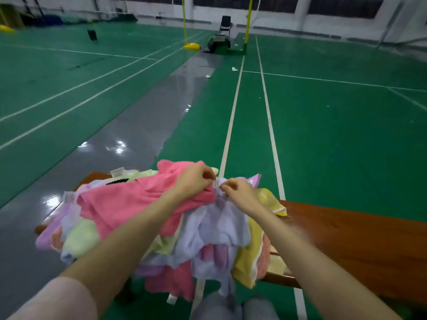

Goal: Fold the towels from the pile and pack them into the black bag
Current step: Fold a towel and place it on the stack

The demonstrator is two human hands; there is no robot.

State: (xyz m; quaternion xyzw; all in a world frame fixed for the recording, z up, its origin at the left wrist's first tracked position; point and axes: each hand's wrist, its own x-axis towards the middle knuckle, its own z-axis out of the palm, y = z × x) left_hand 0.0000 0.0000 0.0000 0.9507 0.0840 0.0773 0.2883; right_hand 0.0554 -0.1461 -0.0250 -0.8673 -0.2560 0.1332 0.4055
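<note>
Over a heap of coloured towels (143,218) on a wooden tabletop (346,234), the left hand (196,179) and right hand (238,190) pinch a lavender towel's (221,222) top edge, apparently the picking-out step; next, lift and spread it; no black bag visible.

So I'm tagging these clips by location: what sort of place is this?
Most likely an indoor sports hall, probably badminton courts: green court flooring marked with white lines, and yellow net posts at the far end. The towel pile sits on a wooden bench.
</note>
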